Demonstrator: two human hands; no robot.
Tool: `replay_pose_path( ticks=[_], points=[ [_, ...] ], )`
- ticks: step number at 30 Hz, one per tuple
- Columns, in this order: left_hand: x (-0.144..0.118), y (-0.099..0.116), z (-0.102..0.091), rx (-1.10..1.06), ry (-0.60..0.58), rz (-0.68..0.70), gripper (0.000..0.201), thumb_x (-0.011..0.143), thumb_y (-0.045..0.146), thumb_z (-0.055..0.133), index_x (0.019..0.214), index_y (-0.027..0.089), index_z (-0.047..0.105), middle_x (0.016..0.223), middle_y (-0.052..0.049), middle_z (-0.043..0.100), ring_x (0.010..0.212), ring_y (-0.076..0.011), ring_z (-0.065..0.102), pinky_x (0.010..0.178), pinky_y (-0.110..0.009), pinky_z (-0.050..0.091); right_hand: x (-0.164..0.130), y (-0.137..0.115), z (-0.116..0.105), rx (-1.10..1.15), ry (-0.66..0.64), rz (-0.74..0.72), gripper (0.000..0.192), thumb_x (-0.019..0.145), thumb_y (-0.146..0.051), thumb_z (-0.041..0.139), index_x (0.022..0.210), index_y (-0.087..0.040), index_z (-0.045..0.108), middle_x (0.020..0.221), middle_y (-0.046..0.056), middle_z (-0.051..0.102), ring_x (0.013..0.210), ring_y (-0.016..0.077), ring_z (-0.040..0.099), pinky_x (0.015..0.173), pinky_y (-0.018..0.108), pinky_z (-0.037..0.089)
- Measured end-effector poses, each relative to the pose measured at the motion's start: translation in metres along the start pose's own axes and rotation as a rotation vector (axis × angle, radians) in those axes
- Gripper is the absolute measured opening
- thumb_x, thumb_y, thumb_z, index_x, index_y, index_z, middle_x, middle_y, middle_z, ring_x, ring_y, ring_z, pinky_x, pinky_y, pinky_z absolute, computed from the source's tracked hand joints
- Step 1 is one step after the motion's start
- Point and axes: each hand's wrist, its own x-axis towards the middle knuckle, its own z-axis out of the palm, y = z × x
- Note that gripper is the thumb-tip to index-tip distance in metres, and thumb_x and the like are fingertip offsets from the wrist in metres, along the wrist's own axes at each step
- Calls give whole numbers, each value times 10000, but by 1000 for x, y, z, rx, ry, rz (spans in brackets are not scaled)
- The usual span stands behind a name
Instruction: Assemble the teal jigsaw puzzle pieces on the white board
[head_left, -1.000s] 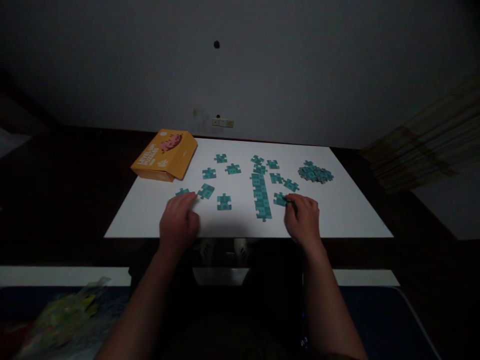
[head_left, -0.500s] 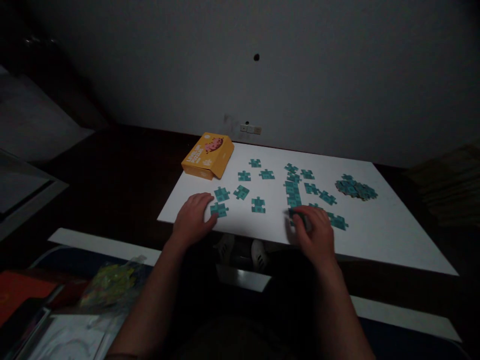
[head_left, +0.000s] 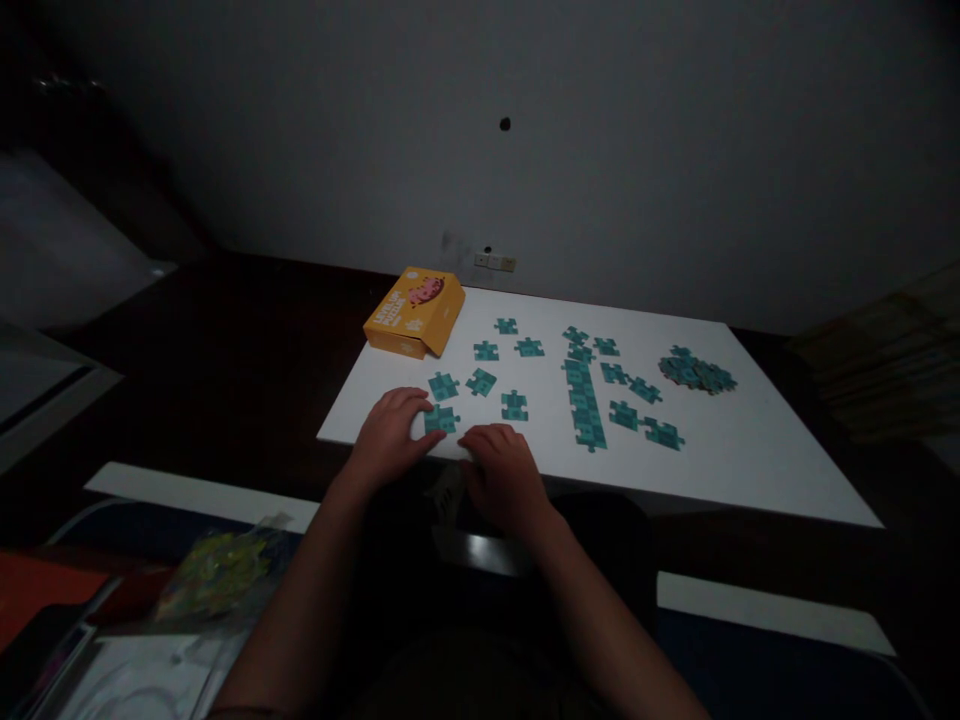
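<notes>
Teal jigsaw pieces lie scattered on a white board (head_left: 750,470). My left hand (head_left: 390,435) rests at the board's near edge, fingers touching a small joined teal piece (head_left: 441,420). My right hand (head_left: 501,470) lies just right of that piece, fingers curled on the board's near edge; whether it holds anything is not visible. A joined strip of pieces (head_left: 583,403) runs away from me in the middle. Loose pieces (head_left: 480,380) lie beyond my hands.
An orange puzzle box (head_left: 414,310) sits at the board's far left corner. A heap of teal pieces (head_left: 696,370) lies at the far right. A clear bag with yellowish contents (head_left: 217,570) lies at lower left. The wall stands close behind the board.
My right hand has moved left from the strip of pieces to beside my left hand. The left hand has stayed on the small joined piece. The view shifted slightly.
</notes>
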Motion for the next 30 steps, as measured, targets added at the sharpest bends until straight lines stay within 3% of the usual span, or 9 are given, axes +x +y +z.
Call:
replay_pose_path(
  ticks=[6,12,20,25,30],
  points=[
    [3,3,4,-96,3,16,351,931,430,905,1193,262,743,1419,-124,795,1406,-371,691,1240,-597,571,-6,4,-3,-27,7,5,323,1006,-183,726,1293,-317,785,1423,76,811,1308,361,686,1045,534,537],
    [5,19,15,-249,-9,-87,355,905,393,892,1197,270,733,1183,-69,807,1116,-323,771,1009,-478,638,-9,7,0,-20,83,-18,271,1023,-214,715,1284,-252,779,1407,94,814,1296,341,686,1047,508,511],
    [8,33,21,-276,-11,-97,282,924,391,875,1151,271,756,1018,-24,768,948,-274,748,848,-388,584,-21,14,-14,-112,162,30,286,1013,-223,718,1289,-272,774,1392,87,824,1285,348,686,1034,503,497],
    [11,37,25,-193,-17,-37,279,942,392,877,1164,273,757,1083,-44,804,986,-295,751,864,-412,593,-50,39,-42,-219,311,225,289,1058,-247,669,1321,-283,781,1411,127,817,1324,406,693,1066,574,520],
    [11,40,26,-113,-28,18,279,966,374,887,1185,274,746,1146,-66,827,1076,-323,752,961,-474,602,-76,80,-66,-252,329,319,305,1121,-323,576,1340,-283,784,1464,184,792,1356,458,685,1072,677,552]
  ],
)
